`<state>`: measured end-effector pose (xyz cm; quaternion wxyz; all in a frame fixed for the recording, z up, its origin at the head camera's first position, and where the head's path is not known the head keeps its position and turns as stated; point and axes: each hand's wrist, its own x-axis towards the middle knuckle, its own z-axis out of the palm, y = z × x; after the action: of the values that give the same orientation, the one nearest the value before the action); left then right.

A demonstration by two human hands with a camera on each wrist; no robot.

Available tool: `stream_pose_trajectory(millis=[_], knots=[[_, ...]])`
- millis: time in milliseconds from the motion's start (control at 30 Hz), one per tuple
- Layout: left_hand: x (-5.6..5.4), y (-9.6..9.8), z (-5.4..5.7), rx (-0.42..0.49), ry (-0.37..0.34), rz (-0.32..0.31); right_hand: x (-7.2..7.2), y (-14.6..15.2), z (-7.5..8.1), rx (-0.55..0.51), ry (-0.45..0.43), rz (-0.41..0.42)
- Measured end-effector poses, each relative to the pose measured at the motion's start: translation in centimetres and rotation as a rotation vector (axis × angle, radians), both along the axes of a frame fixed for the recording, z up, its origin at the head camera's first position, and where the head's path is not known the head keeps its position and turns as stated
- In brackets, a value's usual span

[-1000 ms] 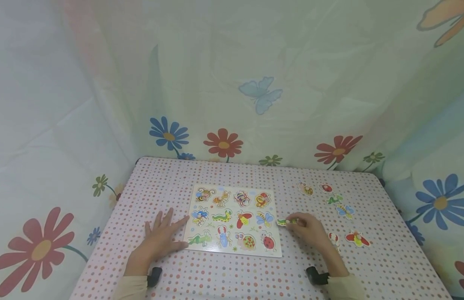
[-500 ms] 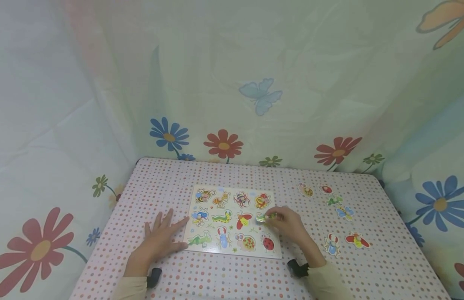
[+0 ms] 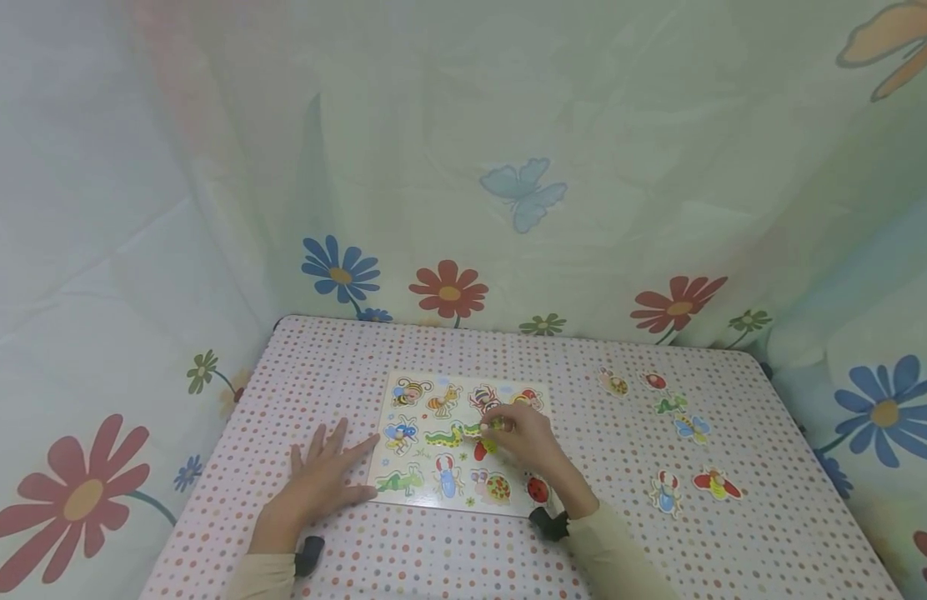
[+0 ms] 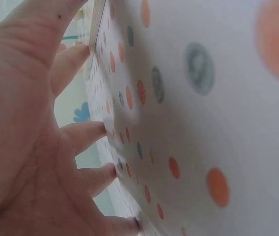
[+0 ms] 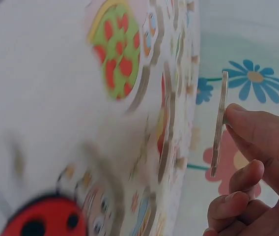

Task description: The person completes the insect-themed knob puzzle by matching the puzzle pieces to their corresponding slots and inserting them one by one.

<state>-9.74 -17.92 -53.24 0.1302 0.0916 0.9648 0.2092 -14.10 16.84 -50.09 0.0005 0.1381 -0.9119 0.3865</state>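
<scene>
A white puzzle board [image 3: 508, 504] printed with colourful insects lies flat on the table. My right hand [image 3: 527, 437] pinches a green caterpillar puzzle piece [image 3: 473, 431] over the board, just right of the printed caterpillar [image 3: 441, 438]. Seen edge-on in the right wrist view, the thin piece [image 5: 219, 125] is held up off the board between thumb and fingers. My left hand [image 3: 317, 479] is spread wide at the board's left edge. In the left wrist view, its fingertips [image 4: 97, 129] rest on the dotted cloth, and the forefinger reaches the board's side.
Loose insect pieces lie to the right: a snail [image 3: 613, 382], a ladybird [image 3: 653, 380], a green grasshopper [image 3: 669, 403], a blue-winged insect [image 3: 692, 428], a blue beetle [image 3: 665, 493] and a red-winged insect [image 3: 719, 483]. A flower-printed curtain [image 3: 403, 192] hangs behind the table.
My right hand has carried the caterpillar piece leftward from beside the board's right edge to over its middle. My left hand has stayed in place.
</scene>
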Motion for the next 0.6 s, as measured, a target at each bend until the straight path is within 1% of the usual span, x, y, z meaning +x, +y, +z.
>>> stream_pose_trajectory(millis=[300,433,600], knots=[[0.1,0.0,0.2,0.001,-0.001,-0.006,-0.7,-2.7,-0.1,-0.012,0.022,0.060],[0.1,0.0,0.3,0.005,-0.002,-0.005,-1.0,-3.6,-0.2,-0.005,0.010,0.081],[0.2,0.0,0.3,0.009,-0.010,-0.004,-1.3,-4.7,-0.5,0.026,-0.009,0.086]])
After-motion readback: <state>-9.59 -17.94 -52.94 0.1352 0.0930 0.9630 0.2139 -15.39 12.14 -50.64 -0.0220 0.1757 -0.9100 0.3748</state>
